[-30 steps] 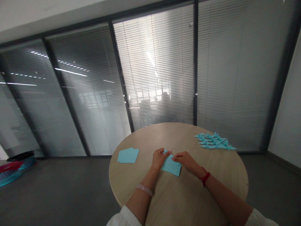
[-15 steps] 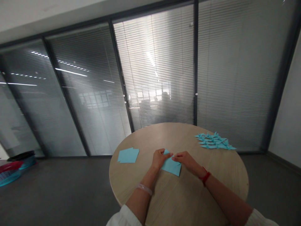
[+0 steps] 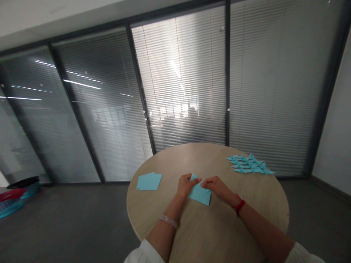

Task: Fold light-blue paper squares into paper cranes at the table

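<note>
The left hand [image 3: 185, 184] and the right hand [image 3: 216, 187] are coming together near the middle of the round wooden worktop [image 3: 219, 153]. Both hands are pinching a folded blue paper [image 3: 201, 195], and their fingertips are almost touching at its top. The paper is lying on the worktop under the hands, and its lower corner is poking out toward the near edge. A clear bracelet [image 3: 168, 221] is sitting on the left wrist, and a red string [image 3: 240, 206] is tied around the right wrist. White sleeves [image 3: 144, 252] are showing at the bottom edge of the view. Off to the left, near the far left edge of the worktop, a small stack of blue paper squares [image 3: 148, 181] is lying flat, well apart from the hands. Near the far right edge, many blue paper cranes [image 3: 248, 164] are lying close together in a group. Past the worktop, a glass wall with blinds [image 3: 181, 84] is standing behind it. Far to the left, colored baskets [image 3: 13, 204] are sitting on the floor [image 3: 82, 219].
</note>
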Demonstrator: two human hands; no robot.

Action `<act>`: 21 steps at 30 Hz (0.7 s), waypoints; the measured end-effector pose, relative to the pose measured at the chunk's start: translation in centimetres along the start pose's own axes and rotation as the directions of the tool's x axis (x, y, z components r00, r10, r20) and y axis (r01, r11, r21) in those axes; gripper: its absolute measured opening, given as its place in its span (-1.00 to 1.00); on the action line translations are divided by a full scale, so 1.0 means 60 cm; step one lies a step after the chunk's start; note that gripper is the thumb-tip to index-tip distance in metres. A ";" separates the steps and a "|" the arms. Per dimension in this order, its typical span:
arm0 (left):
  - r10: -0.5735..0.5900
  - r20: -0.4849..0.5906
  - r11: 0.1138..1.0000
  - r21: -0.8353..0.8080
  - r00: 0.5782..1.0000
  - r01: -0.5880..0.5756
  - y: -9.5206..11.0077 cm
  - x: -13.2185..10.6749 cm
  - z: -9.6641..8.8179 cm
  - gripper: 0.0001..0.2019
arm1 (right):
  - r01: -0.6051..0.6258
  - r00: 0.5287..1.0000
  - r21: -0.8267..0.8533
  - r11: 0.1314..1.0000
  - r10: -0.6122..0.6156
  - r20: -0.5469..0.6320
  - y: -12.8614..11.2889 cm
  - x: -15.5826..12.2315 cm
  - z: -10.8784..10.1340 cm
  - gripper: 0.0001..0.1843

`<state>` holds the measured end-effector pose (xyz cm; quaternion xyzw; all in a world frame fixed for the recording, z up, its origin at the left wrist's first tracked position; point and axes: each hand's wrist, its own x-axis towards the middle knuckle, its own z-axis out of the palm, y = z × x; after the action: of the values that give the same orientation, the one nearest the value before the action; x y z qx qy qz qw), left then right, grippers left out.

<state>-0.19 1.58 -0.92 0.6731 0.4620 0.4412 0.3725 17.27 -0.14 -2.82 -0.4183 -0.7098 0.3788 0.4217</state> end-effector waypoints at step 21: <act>0.022 -0.106 1.000 -0.007 0.994 -0.023 0.010 0.001 -0.011 -0.57 | 0.077 0.997 -0.072 0.994 -0.079 -0.020 -0.006 0.001 0.000 -0.50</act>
<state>-0.61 1.51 -0.14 0.6523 0.4716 0.4826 0.3452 17.18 -0.22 -2.48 -0.4094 -0.7337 0.3316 0.4290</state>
